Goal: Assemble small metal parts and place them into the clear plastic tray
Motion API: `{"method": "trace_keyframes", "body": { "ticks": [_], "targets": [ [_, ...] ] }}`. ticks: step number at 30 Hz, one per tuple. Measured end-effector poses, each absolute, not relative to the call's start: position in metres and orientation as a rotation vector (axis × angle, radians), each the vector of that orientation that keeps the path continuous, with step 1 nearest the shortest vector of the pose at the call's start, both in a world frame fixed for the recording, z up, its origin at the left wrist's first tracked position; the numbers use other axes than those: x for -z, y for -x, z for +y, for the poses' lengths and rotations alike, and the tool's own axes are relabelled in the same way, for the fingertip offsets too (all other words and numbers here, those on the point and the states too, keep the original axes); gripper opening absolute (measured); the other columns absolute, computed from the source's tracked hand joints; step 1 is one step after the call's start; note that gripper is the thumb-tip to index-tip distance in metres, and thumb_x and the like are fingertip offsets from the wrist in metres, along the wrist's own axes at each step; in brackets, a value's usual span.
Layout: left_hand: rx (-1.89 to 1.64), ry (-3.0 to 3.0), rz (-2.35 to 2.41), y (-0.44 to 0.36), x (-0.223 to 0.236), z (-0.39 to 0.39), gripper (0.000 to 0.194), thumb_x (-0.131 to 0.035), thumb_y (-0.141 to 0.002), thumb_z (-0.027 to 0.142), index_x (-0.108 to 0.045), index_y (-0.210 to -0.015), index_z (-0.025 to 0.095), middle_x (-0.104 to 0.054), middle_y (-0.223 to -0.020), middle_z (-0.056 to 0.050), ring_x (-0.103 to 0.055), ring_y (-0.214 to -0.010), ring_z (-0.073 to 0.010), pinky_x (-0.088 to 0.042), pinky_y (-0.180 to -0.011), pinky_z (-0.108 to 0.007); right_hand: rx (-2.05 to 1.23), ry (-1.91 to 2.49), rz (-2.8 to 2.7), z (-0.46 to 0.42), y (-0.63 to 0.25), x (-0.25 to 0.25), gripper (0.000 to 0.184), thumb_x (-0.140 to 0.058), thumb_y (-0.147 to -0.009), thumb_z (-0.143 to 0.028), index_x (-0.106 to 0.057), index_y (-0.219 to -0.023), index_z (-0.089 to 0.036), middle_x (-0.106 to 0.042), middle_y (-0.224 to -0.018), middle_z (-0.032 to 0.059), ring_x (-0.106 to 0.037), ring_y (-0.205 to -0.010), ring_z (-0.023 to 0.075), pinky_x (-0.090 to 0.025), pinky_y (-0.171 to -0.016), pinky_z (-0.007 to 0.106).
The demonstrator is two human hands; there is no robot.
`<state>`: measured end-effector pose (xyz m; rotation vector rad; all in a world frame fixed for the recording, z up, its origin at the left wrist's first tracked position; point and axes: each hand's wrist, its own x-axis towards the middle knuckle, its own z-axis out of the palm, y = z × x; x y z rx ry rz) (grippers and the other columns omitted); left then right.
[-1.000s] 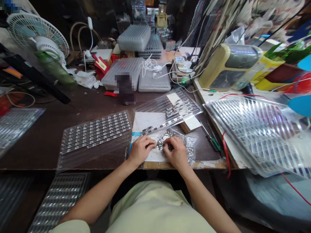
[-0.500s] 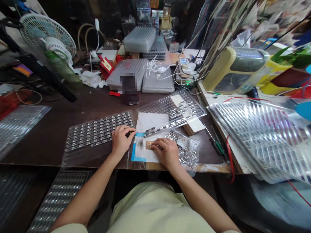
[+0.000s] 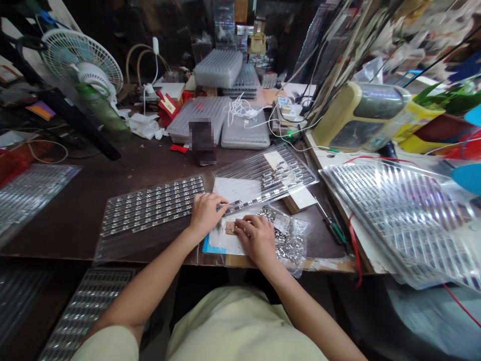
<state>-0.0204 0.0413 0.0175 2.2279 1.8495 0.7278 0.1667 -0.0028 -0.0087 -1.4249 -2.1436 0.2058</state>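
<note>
Head: L hand (image 3: pixel 206 213) moved to ctr tray (image 3: pixel 246 169), R hand (image 3: pixel 259 238) by block (image 3: pixel 230 228); grips unclear.

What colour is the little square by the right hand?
The little square is orange-brown; see the head view.

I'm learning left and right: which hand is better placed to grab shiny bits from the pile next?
Probably the right hand: it is beside the pile of shiny bits, while the left hand is farther away, by a clear tray.

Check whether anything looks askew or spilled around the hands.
The clear tray ahead of the right hand sits at a slant, oddly overlapping a white-topped block. Small metal parts lie heaped beside that hand; whether spilled, I can't tell.
</note>
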Motion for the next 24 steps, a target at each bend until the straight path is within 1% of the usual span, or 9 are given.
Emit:
{"method": "trace_keyframes", "body": {
  "ticks": [2, 5, 7, 9, 11, 12, 18, 21, 24],
  "targets": [
    [-0.708, -2.209, 1.828, 0.016, -0.017, 0.048, 0.012, -0.065, -0.08, 0.033, -0.069, -0.076, 0.023, -0.071, -0.082, -0.002, -0.062, -0.082, -0.0216, -0.038, -0.085, -0.039, -0.117, 1.488, -2.158, -0.004, -0.177, 0.006, 0.024, -0.063, -0.086, -0.032, -0.067, -0.109, -0.027, -0.065, -0.103, 0.0038, -0.05, -0.092, 0.021, -0.034, -0.076, 0.034],
    [-0.806, -2.071, 1.78, 0.021, -0.018, 0.048, 0.011, -0.062, -0.081, 0.03, -0.068, -0.077, 0.022, -0.071, -0.078, -0.003, -0.064, -0.076, -0.0204, -0.044, -0.076, -0.035, -0.018, 1.554, -2.207, -0.006, -0.195, 0.005, 0.029, -0.064, -0.085, -0.033, -0.065, -0.111, -0.023, -0.064, -0.108, 0.0062, -0.05, -0.093, 0.0239, -0.034, -0.076, 0.036],
    [-0.937, -1.905, 1.692, 0.028, -0.018, 0.042, 0.013, -0.059, -0.083, 0.03, -0.067, -0.084, 0.02, -0.071, -0.08, -0.004, -0.065, -0.074, -0.0185, -0.048, -0.069, -0.03, -0.017, 1.549, -2.238, -0.007, -0.203, 0.006, 0.021, -0.061, -0.087, -0.032, -0.065, -0.106, -0.023, -0.065, -0.102, 0.006, -0.051, -0.089, 0.0228, -0.034, -0.074, 0.035],
    [-1.03, -1.719, 1.556, 0.034, -0.017, 0.033, 0.021, -0.056, -0.084, 0.032, -0.065, -0.097, 0.018, -0.07, -0.086, -0.005, -0.066, -0.071, -0.0158, -0.05, -0.063, -0.027, -0.04, 1.536, -2.247, -0.007, -0.206, 0.008, 0.013, -0.056, -0.09, -0.029, -0.066, -0.096, -0.024, -0.065, -0.092, 0.0046, -0.052, -0.084, 0.0207, -0.033, -0.072, 0.033],
    [-1.05, -1.57, 1.442, 0.039, -0.015, 0.024, 0.028, -0.052, -0.086, 0.033, -0.062, -0.106, 0.017, -0.069, -0.089, -0.005, -0.065, -0.066, -0.0133, -0.051, -0.058, -0.024, -0.052, 1.531, -2.245, -0.006, -0.205, 0.009, 0.013, -0.053, -0.091, -0.028, -0.065, -0.088, -0.024, -0.064, -0.086, 0.0038, -0.052, -0.081, 0.0197, -0.033, -0.071, 0.032],
    [-1.046, -1.527, 1.413, 0.04, -0.014, 0.019, 0.029, -0.051, -0.087, 0.034, -0.062, -0.107, 0.017, -0.068, -0.088, -0.005, -0.065, -0.065, -0.0125, -0.051, -0.056, -0.023, -0.05, 1.532, -2.241, -0.006, -0.205, 0.01, 0.014, -0.053, -0.092, -0.028, -0.065, -0.086, -0.023, -0.064, -0.084, 0.0039, -0.052, -0.081, 0.0195, -0.033, -0.071, 0.032],
    [-1.041, -1.621, 1.512, 0.028, -0.004, -0.001, 0.02, -0.062, -0.081, 0.029, -0.068, -0.096, 0.017, -0.07, -0.088, -0.005, -0.062, -0.069, -0.0129, -0.05, -0.06, -0.022, -0.093, 1.505, -2.185, 0.0, -0.203, 0.01, 0.02, -0.048, -0.094, -0.03, -0.063, -0.084, -0.021, -0.064, -0.081, 0.0046, -0.055, -0.078, 0.0188, -0.036, -0.073, 0.031],
    [-1.008, -1.734, 1.534, 0.015, 0.0, -0.007, 0.014, -0.063, -0.081, 0.025, -0.07, -0.091, 0.018, -0.07, -0.087, -0.005, -0.063, -0.072, -0.0139, -0.051, -0.063, -0.024, -0.192, 1.492, -2.072, 0.002, -0.205, 0.011, 0.019, -0.046, -0.094, -0.027, -0.062, -0.088, -0.02, -0.066, -0.083, 0.0051, -0.058, -0.079, 0.0187, -0.041, -0.074, 0.03],
    [-1.014, -1.877, 1.505, 0.005, 0.004, -0.01, 0.012, -0.064, -0.082, 0.026, -0.071, -0.089, 0.02, -0.069, -0.089, -0.005, -0.064, -0.077, -0.0152, -0.05, -0.065, -0.025, -0.313, 1.444, -2.008, 0.003, -0.209, 0.011, 0.015, -0.047, -0.092, -0.023, -0.062, -0.09, -0.02, -0.067, -0.087, 0.0058, -0.06, -0.083, 0.0195, -0.045, -0.076, 0.03]
  ]
}}
